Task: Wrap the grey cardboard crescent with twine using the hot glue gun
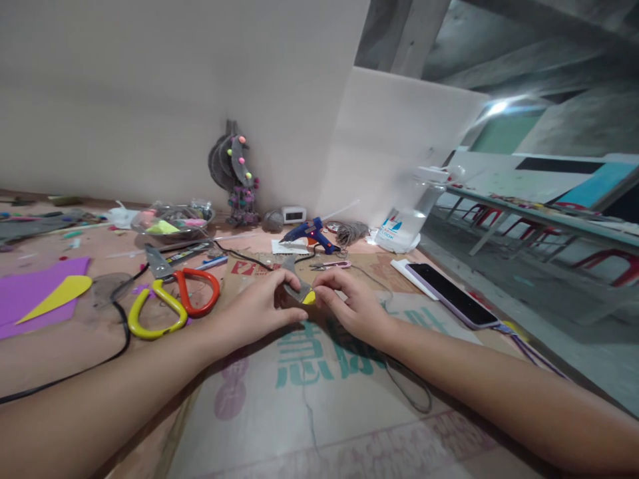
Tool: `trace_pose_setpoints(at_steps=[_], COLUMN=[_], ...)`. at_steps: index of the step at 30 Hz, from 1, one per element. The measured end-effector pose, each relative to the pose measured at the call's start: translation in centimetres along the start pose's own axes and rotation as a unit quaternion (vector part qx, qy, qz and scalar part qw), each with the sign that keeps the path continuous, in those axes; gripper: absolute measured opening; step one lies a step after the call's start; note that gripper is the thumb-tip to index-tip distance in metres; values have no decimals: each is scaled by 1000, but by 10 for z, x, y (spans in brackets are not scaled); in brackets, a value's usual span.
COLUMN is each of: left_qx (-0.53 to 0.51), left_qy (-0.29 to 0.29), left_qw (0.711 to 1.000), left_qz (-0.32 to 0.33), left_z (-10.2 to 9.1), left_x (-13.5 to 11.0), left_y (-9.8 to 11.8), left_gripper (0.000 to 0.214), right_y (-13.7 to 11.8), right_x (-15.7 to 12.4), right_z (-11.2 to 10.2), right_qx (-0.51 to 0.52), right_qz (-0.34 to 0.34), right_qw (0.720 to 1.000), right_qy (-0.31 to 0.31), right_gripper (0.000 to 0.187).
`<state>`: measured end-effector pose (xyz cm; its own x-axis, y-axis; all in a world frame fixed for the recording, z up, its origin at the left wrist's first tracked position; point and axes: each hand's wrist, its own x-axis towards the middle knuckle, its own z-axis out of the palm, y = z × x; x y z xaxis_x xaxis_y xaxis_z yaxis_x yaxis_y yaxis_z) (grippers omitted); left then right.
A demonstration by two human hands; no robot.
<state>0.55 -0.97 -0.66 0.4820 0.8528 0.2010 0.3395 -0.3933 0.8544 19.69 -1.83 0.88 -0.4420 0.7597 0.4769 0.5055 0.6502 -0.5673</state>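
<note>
Both hands meet above a printed cardboard sheet (319,412). My left hand (272,303) pinches a grey felt-like piece (297,287) between thumb and fingers. Close beside it, my right hand (352,303) has its fingers pressed together at a small yellow piece (309,298), which touches or overlaps the grey one. I cannot tell whether the two are joined. A thin grey thread (424,406) loops over the cardboard below my right forearm. Just beyond the hands, a blue glue gun (312,231) rests with its tip over a white pad (289,247).
Scissors (182,303) with red and yellow handles lie left, near purple sheets (44,299) and a yellow cutout (62,297). A phone (452,293) and clear jug (407,213) stand right. A decorated grey moon ornament (234,169) is behind. A black cord (122,326) crosses the left side.
</note>
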Motion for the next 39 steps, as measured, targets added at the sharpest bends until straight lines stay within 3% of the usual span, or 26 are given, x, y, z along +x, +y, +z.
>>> trace_pose_setpoints(at_steps=[6,14,26,33,39], left_qx=[60,9,32,12,11], left_qy=[33,28,52,43,39], left_qw=[998,1000,998,999,999], left_qz=[9,0,-9,-6,-11], left_z=[-1,-1,-2,-2,-3], left_x=[-1,-1,-2,-2,-1], left_y=[1,1,6,5,6], left_gripper=[25,23,24,22,20], right_y=[3,15,29,40,42], right_x=[1,5,19,14,20], right_z=[-2,-7,-31,-21,-28], right_qx=[-13,-9,-50,-64,-116], right_qz=[21,67,79,94,56], right_qw=[999,997,987,991,990], right_qy=[25,34,-127,-76,50], right_gripper=[12,12,23,20,22])
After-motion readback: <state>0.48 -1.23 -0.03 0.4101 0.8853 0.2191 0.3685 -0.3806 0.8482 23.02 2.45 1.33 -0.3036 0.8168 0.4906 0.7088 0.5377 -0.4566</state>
